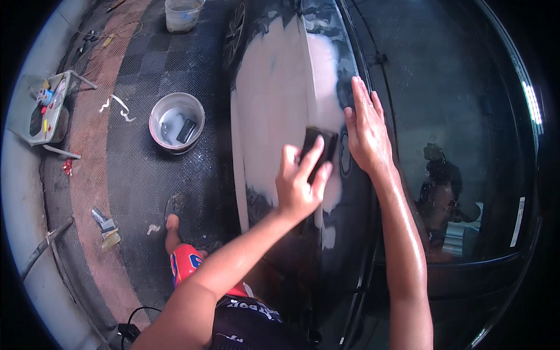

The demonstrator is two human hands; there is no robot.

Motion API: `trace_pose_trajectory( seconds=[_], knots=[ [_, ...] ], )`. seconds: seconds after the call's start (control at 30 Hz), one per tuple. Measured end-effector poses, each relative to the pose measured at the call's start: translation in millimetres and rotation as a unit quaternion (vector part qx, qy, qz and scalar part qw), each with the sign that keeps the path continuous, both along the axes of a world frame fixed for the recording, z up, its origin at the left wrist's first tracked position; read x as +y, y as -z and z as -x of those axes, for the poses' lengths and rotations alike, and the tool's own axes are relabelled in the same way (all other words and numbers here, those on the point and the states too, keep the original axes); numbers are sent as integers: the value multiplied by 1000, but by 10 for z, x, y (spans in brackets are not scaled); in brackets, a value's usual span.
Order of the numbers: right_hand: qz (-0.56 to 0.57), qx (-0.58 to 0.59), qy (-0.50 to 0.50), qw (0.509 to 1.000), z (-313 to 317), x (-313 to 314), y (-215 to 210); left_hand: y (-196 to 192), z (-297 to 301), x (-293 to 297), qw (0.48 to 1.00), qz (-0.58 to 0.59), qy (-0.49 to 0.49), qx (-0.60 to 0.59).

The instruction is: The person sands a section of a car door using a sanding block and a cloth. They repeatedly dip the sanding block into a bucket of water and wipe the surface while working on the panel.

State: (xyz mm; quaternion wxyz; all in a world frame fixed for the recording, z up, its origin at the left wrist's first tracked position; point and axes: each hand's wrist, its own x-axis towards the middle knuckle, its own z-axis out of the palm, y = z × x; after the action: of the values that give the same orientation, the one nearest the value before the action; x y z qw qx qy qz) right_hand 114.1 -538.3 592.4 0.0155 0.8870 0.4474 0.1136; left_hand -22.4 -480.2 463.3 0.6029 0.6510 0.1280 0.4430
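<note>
My left hand (300,188) grips a black sanding block (330,143), its fingers spread over the top. The block lies against a pale, primer-like patch (271,99) on the side of a dark car (344,251), close to the patch's raised crease line. The patch has ragged edges where it meets the dark paint. To the right of the block, my right hand (368,131) rests flat on the car near the window's edge, fingers stretched forward and nothing in it.
On the floor to the left stands a bucket (154,125) of cloudy water with a dark block (186,131) in it. Another bucket (184,17) stands farther off. A green plastic chair (32,125) holds small items. Scraper-like tools (106,227) lie on the floor.
</note>
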Motion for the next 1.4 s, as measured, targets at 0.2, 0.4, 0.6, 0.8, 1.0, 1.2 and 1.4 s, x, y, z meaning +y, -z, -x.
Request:
trace_pose_trajectory(
  seconds=[0.2,0.4,0.6,0.8,1.0,1.2,1.4],
  knots=[
    [21,11,6,1000,18,150,-63,-144,-1957,1430,975,108,-91,172],
    [32,30,14,999,42,6,-60,27,-611,381,1000,3,-4,14],
    [48,29,20,998,79,164,-125,-7,-2204,1539,989,53,-114,76],
    [58,42,36,997,74,31,-96,39,-1178,682,998,51,-15,15],
    [69,54,39,995,81,159,-178,-98,-2253,1523,993,64,-83,59],
    [73,54,40,995,57,113,-142,-39,-1644,993,993,121,5,14],
    [80,43,48,995,72,33,-123,-89,-1568,876,994,86,-51,51]
  ],
)
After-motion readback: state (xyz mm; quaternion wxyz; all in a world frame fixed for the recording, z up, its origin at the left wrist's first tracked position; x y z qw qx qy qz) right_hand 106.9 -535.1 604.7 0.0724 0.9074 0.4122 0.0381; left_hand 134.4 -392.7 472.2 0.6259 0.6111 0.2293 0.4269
